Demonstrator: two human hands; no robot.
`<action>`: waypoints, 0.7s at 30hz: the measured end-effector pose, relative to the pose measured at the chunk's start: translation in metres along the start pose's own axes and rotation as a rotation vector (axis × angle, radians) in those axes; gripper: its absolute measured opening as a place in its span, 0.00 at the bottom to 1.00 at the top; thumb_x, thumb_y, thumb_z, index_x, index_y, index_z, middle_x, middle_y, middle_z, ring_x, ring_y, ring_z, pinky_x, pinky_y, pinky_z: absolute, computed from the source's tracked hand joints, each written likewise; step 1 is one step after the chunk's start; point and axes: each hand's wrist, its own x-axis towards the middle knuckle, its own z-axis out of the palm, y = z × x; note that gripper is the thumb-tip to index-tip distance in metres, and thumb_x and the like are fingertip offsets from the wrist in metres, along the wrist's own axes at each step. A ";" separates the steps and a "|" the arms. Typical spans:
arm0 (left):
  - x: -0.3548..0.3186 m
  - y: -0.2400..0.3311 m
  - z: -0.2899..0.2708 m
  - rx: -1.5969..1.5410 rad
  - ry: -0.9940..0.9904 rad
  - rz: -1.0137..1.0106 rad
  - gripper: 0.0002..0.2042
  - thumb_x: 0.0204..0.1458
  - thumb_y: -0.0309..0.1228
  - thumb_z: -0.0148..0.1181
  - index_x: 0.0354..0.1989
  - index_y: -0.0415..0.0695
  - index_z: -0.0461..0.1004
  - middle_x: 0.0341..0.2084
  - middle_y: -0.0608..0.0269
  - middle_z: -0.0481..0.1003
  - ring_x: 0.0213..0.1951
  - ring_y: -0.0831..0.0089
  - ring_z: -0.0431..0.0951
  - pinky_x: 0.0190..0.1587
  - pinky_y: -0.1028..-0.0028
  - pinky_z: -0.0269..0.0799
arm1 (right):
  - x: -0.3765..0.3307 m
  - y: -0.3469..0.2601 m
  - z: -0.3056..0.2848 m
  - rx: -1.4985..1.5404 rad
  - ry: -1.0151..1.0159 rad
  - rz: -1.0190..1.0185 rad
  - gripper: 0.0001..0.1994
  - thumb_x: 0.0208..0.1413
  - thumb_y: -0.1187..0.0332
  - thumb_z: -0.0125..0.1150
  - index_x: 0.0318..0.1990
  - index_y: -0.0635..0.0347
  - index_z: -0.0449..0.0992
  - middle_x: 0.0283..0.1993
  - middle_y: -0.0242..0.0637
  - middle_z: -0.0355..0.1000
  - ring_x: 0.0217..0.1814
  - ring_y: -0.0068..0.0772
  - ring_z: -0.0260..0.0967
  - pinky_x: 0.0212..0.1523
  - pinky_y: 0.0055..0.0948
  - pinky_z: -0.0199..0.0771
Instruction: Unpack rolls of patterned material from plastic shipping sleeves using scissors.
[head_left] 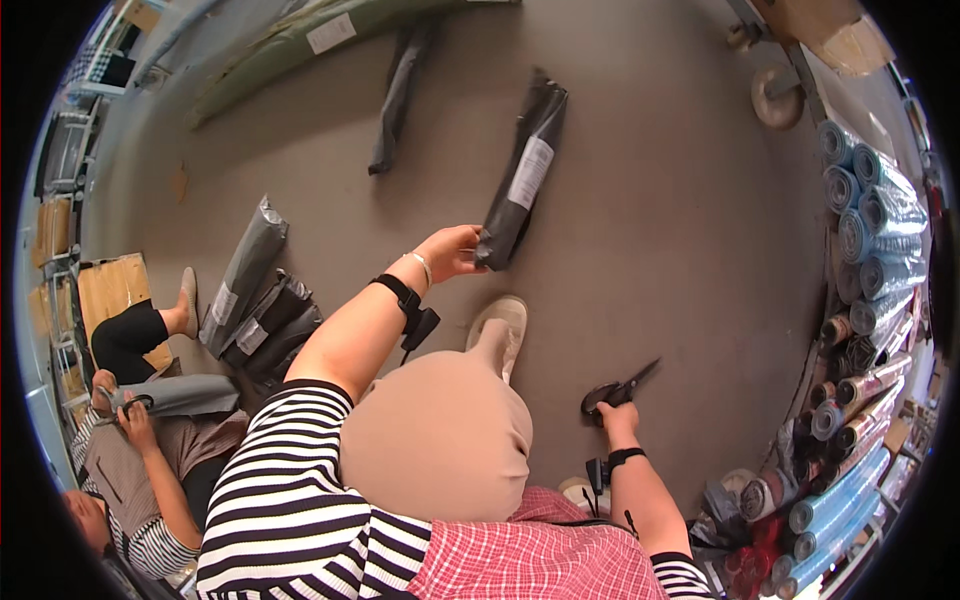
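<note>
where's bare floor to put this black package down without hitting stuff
Bare grey floor lies right of the black package in the left hand, reaching to the stacked rolls, and beyond the scissors in the right hand. Crowded: the grey parcels on the left and the rolls along the right.

The long black plastic-wrapped roll (pixel 522 175) with a white label on its side lies on the grey floor, stretching away from me; I grip its near end in my left hand (pixel 452 250). The black-handled scissors (pixel 618 390) sit in my right hand (pixel 615 415), blades together, pointing up and to the right.
</note>
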 end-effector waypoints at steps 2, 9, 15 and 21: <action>0.010 -0.007 0.003 0.413 0.247 -0.080 0.23 0.55 0.30 0.51 0.60 0.39 0.68 0.48 0.57 0.76 0.52 0.63 0.76 0.53 0.60 0.76 | -0.001 -0.003 -0.004 -0.002 -0.017 0.019 0.26 0.40 0.60 0.74 0.45 0.69 0.77 0.48 0.55 0.77 0.54 0.53 0.74 0.55 0.43 0.74; 0.015 -0.006 0.044 1.128 0.393 0.436 0.37 0.48 0.49 0.68 0.60 0.37 0.65 0.56 0.40 0.68 0.58 0.50 0.71 0.58 0.62 0.70 | -0.003 -0.010 -0.004 0.034 -0.064 0.033 0.23 0.42 0.60 0.67 0.42 0.71 0.75 0.38 0.53 0.78 0.39 0.48 0.79 0.43 0.40 0.78; 0.032 0.000 0.064 1.229 0.406 0.247 0.37 0.44 0.44 0.72 0.57 0.31 0.66 0.49 0.40 0.73 0.50 0.49 0.76 0.54 0.66 0.72 | -0.016 -0.028 -0.017 0.441 -0.122 -0.022 0.14 0.47 0.64 0.62 0.33 0.68 0.70 0.24 0.40 0.73 0.20 0.30 0.72 0.21 0.30 0.73; 0.011 0.008 0.053 0.228 -0.175 0.066 0.28 0.50 0.26 0.67 0.60 0.35 0.65 0.51 0.58 0.74 0.52 0.70 0.74 0.57 0.69 0.69 | -0.017 -0.047 -0.020 0.520 -0.134 -0.008 0.10 0.50 0.67 0.58 0.33 0.65 0.71 0.24 0.36 0.71 0.17 0.26 0.67 0.18 0.27 0.67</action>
